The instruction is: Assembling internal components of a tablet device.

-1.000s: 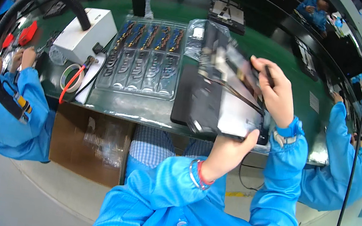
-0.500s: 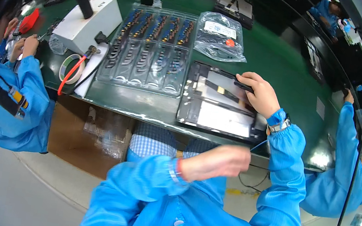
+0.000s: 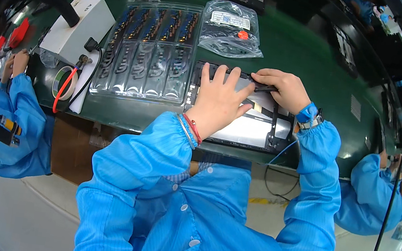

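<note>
On the bench lies an open tablet-like device (image 3: 243, 132), with a silver plate and black frame showing. My left hand (image 3: 221, 99) is spread over its left half, fingers stretched toward the far edge; the palm hides part of the plate. My right hand (image 3: 289, 93) is at the device's far right, thumb and fingers closed on a slim black piece (image 3: 265, 88). Just what that piece is cannot be made out. A thin blue cord (image 3: 283, 152) runs down beside the device's near right corner.
To the left stands a clear tray (image 3: 139, 91) of small parts. Behind the device lies a clear plastic bag (image 3: 229, 49). A white box (image 3: 79, 26), tape roll (image 3: 58, 83) and red-ended cable (image 3: 66, 88) sit farther left. A cardboard box (image 3: 72, 146) is below the bench edge. Co-workers sit on both sides.
My left hand has risen from over my lap and moved onto the device, its fingers now spread. My right hand stays at the far right with the black piece. The view has shifted slightly.
</note>
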`<action>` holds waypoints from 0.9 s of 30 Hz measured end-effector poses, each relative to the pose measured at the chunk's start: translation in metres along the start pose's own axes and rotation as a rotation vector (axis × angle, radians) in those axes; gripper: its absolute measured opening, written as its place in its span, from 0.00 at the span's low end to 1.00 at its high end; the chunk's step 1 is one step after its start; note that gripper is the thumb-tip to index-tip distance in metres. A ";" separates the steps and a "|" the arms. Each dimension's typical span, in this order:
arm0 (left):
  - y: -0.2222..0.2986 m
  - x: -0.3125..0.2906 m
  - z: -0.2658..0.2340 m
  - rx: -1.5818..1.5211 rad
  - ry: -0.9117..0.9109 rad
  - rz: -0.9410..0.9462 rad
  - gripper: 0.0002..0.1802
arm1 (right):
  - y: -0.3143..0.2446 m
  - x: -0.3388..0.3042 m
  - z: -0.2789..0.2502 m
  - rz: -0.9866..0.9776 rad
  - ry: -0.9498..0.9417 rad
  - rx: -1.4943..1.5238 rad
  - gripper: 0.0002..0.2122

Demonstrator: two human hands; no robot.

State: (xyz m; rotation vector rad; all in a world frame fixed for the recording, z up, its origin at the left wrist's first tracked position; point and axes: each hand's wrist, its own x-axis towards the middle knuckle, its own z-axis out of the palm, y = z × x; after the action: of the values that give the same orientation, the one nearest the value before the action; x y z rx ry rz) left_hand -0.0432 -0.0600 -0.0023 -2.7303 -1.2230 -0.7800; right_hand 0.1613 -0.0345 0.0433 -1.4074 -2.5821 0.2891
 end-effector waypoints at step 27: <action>0.029 -0.086 -0.055 -0.462 -0.210 -0.173 0.30 | -0.062 -0.139 0.037 0.274 0.339 -0.389 0.21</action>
State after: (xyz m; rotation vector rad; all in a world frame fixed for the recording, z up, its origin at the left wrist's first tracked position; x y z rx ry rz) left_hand -0.0941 -0.1520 0.0103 -3.1720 -1.5015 -0.9116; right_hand 0.1758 -0.1878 0.0139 -1.7599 -2.2431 -0.4063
